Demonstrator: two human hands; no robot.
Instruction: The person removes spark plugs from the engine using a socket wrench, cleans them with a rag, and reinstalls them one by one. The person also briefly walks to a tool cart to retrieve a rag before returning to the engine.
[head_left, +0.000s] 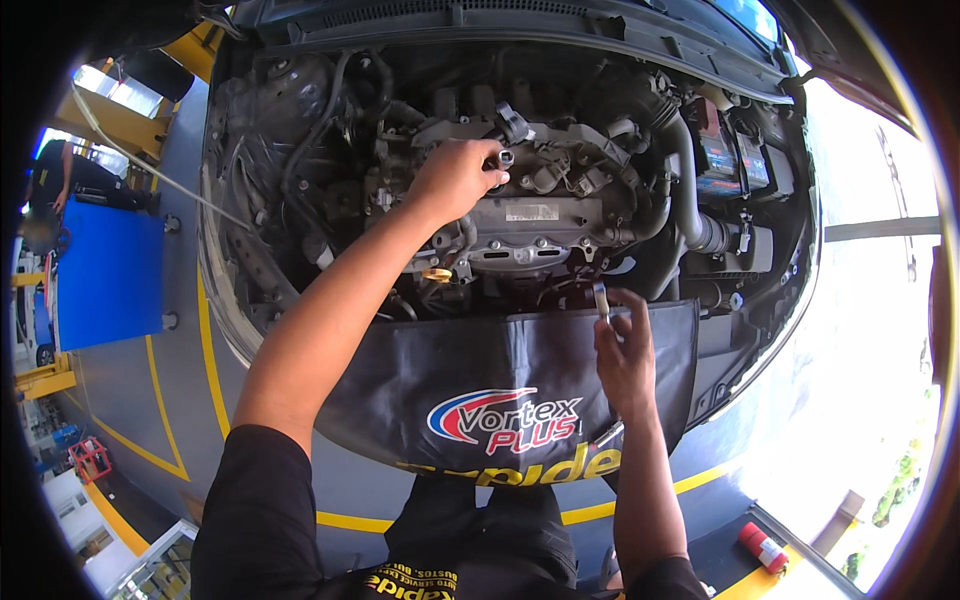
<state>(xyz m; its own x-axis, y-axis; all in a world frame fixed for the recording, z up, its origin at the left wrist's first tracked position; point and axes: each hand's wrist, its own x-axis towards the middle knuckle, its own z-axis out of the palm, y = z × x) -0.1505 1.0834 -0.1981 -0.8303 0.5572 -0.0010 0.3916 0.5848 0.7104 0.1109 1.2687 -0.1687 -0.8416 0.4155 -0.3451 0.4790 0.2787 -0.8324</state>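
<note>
My left hand reaches over the engine. Its fingers are closed around an upright metal socket extension, whose hollow end faces up. The lower part of the extension is hidden by the hand and engine parts. Lower right, my right hand is over the front edge of the bay. It grips a ratchet wrench, with the head above the fingers and what looks like the handle's end showing below the palm. The two tools are apart. Beneath the right hand, a black fender cover drapes over the car's front.
A yellow cap sits at the engine's front left. The battery and a thick air hose lie to the right. A prop rod slants in from the left. Beyond are a blue cart, another person and a red fire extinguisher.
</note>
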